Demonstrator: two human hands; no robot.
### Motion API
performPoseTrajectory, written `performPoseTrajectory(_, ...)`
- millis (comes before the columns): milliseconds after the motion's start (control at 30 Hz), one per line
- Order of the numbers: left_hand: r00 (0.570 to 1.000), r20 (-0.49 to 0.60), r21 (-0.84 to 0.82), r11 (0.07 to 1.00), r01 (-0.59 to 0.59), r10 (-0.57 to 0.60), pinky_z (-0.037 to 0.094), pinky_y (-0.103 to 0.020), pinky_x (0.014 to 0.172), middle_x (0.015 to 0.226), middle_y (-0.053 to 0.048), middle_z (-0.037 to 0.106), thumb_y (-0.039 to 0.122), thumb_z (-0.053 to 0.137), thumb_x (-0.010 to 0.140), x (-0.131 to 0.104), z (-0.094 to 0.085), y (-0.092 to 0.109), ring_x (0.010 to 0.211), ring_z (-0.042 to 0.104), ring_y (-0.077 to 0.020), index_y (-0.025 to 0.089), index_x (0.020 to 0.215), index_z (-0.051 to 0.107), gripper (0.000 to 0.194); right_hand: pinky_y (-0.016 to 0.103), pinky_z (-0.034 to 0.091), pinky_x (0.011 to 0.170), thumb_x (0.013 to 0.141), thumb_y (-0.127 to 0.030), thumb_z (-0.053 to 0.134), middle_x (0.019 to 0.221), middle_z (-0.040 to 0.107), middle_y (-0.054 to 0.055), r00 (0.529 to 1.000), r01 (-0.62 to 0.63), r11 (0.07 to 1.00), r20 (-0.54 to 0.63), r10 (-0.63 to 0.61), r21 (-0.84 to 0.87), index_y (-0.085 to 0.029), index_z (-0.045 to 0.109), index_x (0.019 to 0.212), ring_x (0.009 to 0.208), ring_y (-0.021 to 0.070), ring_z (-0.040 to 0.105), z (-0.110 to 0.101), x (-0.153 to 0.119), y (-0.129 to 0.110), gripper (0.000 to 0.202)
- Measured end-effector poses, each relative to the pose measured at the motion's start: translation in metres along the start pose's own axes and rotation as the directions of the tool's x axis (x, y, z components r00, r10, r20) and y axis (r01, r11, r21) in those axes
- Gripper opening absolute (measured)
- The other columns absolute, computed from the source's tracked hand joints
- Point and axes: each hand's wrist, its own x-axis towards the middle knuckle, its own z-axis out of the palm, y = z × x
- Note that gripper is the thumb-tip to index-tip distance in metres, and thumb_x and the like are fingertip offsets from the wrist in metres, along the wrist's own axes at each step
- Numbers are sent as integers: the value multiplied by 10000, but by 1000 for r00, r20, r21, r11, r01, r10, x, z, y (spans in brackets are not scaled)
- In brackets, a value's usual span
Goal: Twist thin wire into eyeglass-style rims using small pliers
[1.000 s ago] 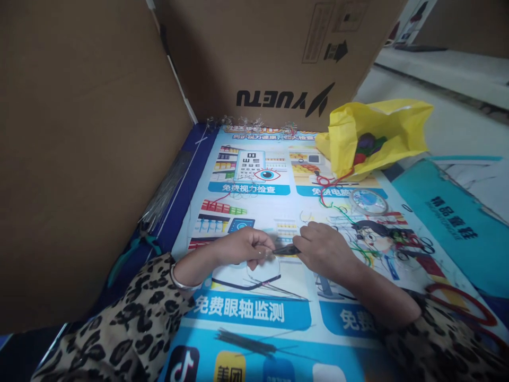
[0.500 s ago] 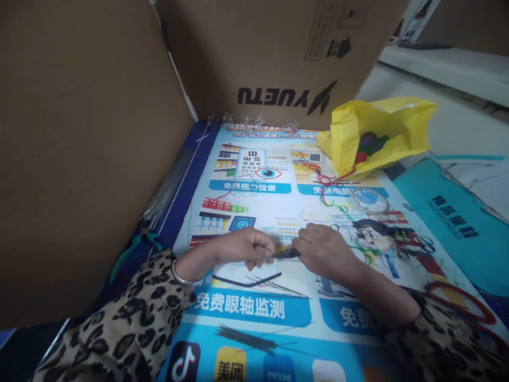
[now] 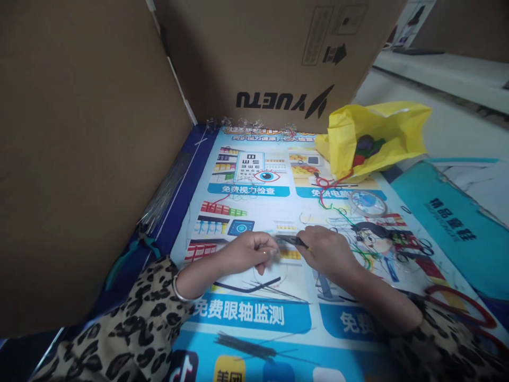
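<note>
My left hand (image 3: 254,252) is over the middle of the printed sheet, thumb and fingers pinched on a thin wire loop (image 3: 283,278) that is faint against the print. Just to its right, my right hand (image 3: 328,249) is wrapped round dark pliers (image 3: 292,240), whose tips point left towards my left fingertips. Whether the tips touch the wire is too small to tell. Below the hands, a few thin dark wires lie on the sheet, and nearer me is a bundle of dark wires (image 3: 245,346).
Cardboard walls (image 3: 286,53) rise at the back and left. Teal-handled pliers (image 3: 127,257) and a silvery wire bundle (image 3: 165,193) lie left. At the right are a yellow bag (image 3: 382,138) with coloured thread, a tape roll (image 3: 368,203), a teal box (image 3: 441,217) and a red ring (image 3: 463,302).
The dark pliers and their tips have moved up, away from the left fingertips. My left hand has turned slightly, still pinching. The whole view has shifted a little.
</note>
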Motion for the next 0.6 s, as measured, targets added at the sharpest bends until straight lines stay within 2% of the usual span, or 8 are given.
performPoseTrajectory(133, 1000, 0, -90, 996, -10, 10, 385, -164, 445, 527, 32, 540, 290, 561, 776, 0, 4, -2, 424, 491, -51, 118, 760, 563, 172, 243, 290, 578, 822, -291, 483, 741, 598, 30, 997, -37, 996, 66, 31, 87, -189, 602, 761, 750, 160, 539, -1, 1, 4, 168)
performPoseTrajectory(367, 998, 39, -235, 971, -36, 46, 396, -172, 468, 560, 13, 580, 366, 623, 746, 4, -5, -10, 454, 522, -62, 114, 790, 565, 262, 259, 356, 705, 818, -219, 465, 772, 583, 55, 975, 213, 940, 10, -224, 267, -166, 608, 783, 796, 170, 501, 0, 3, 12, 156)
performPoseTrajectory(600, 993, 117, -169, 985, -13, 33, 423, -185, 501, 610, 6, 585, 373, 612, 760, 4, -6, -10, 489, 540, -64, 118, 788, 576, 259, 264, 334, 681, 768, -171, 503, 721, 558, 45, 958, 288, 938, -64, -280, 195, -165, 587, 702, 729, 160, 463, 0, 3, 10, 107)
